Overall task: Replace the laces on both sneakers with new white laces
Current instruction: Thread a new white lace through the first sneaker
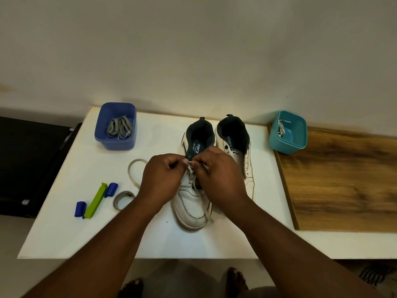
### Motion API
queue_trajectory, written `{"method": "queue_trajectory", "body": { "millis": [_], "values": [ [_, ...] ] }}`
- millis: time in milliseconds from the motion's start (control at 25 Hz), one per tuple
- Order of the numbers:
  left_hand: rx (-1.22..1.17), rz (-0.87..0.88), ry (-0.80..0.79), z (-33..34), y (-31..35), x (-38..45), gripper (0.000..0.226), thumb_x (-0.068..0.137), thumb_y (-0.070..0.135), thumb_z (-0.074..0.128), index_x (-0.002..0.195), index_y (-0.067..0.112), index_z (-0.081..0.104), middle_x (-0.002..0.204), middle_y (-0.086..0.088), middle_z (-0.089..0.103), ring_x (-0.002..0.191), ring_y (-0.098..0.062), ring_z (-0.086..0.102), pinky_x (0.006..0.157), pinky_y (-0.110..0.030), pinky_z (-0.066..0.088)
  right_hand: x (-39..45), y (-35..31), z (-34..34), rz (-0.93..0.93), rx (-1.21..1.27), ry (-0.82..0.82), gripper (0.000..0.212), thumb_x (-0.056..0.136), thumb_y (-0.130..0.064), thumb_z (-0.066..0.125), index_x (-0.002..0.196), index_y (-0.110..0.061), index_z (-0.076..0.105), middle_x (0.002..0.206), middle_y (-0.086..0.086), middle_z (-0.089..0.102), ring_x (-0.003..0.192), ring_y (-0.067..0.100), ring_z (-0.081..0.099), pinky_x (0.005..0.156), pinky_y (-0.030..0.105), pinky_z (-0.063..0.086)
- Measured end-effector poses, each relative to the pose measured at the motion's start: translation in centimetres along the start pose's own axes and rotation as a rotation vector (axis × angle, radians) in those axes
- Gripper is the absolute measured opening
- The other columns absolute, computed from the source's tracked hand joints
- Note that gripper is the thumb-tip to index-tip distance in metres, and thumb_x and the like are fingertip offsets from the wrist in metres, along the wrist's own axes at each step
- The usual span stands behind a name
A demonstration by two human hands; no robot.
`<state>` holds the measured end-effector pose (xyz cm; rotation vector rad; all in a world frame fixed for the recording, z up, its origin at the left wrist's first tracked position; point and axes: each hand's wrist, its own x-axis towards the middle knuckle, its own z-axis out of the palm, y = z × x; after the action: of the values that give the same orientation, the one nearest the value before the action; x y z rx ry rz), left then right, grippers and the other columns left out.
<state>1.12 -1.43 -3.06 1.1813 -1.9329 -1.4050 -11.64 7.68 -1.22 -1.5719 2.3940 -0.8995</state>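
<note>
Both my hands, left hand (162,179) and right hand (217,177), pinch one white lace (202,197) over the left sneaker (190,208); second sneaker (236,145) touching beside. Two bins: blue bin (116,145), teal bin (289,145). Bare table (107,237) near its front edge.

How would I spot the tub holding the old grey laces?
Look at the white table, far left corner by the wall. The blue tub sits there with grey laces bundled inside; the other tub, right of the sneakers, is teal.
</note>
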Motion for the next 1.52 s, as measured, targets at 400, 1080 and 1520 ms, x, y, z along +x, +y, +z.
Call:
{"method": "queue_trajectory", "body": {
  "millis": [400, 1080, 1520],
  "values": [
    [0.09, 0.064, -0.036, -0.1, 0.4, -0.2, 0.017, 0.098, 0.029, 0.063, 0.093, 0.024, 0.079, 0.081, 0.008, 0.075, 0.079, -0.009, 0.069, 0.079, -0.041, 0.058, 0.2, 0.2, 0.3, 0.041, -0.043, 0.0, 0.014, 0.097, -0.025, 0.064, 0.09, -0.021, 0.076, 0.089, -0.006, 0.06, 0.08, 0.012, 0.058, 0.069, 0.035, 0.051],
    [-0.469, -0.178, 0.313, -0.7, 2.0, 0.4, 0.01, 0.103, 0.018, 0.052, 0.095, 0.021, 0.058, 0.097, 0.004, 0.071, 0.095, -0.019, 0.071, 0.088, -0.037, 0.058, 0.1, 0.4, -1.7, -0.026, -0.056, -0.16, 0.022, 0.097, -0.041, 0.063, 0.115, -0.031, 0.071, 0.103, -0.009, 0.058, 0.093, 0.011, 0.058, 0.075, 0.035, 0.053],
    [0.421, 0.16, 0.094, -2.0, 1.5, -0.2, 0.018, 0.098, 0.037, 0.063, 0.11, 0.025, 0.068, 0.095, 0.007, 0.069, 0.084, -0.009, 0.061, 0.067, -0.018, 0.038, -0.4, 0.0, -1.8, -0.031, -0.216, -0.121, 0.034, 0.097, -0.039, 0.034, 0.115, -0.03, 0.062, 0.099, 0.0, 0.048, 0.084, 0.018, 0.053, 0.071, 0.036, 0.051]
  ]
}}
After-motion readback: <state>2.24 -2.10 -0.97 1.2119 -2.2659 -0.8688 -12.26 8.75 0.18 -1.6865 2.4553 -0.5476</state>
